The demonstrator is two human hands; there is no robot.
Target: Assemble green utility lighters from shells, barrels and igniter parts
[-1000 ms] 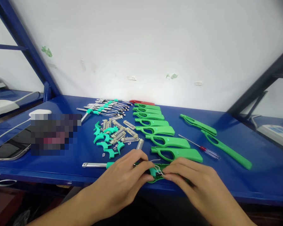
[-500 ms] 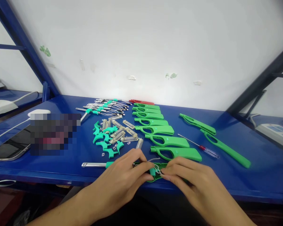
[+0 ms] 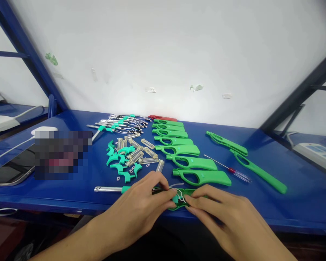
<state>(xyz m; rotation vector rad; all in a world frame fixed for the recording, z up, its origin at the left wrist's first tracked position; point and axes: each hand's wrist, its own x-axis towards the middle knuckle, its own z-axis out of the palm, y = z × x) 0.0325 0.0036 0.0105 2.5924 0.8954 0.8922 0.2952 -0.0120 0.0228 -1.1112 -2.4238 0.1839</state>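
At the table's front edge lies an open green lighter shell [image 3: 188, 191] with a metal tube [image 3: 108, 189] sticking out to the left. White wires [image 3: 180, 196] curl inside the shell, beside a teal piece [image 3: 175, 199]. My left hand [image 3: 143, 203] pinches the assembly from the left, fingertips at the teal piece. My right hand [image 3: 220, 208] has its fingers pressed together at the right end of the wires and covers the shell's right part. Just behind the hands lies a finished-looking green handle [image 3: 203, 177].
Behind are more green handles [image 3: 179, 150], a red one [image 3: 163, 118], teal triggers [image 3: 118, 166], clear fuel tanks [image 3: 148, 160] and metal tubes with wires [image 3: 122, 123]. A screwdriver [image 3: 240, 175] and two green shells [image 3: 260, 172] lie right; a phone [image 3: 13, 168] lies left.
My right hand's fingertips have shifted slightly at the wires, with the thumb and forefinger a little further left. My left hand stays almost in place.
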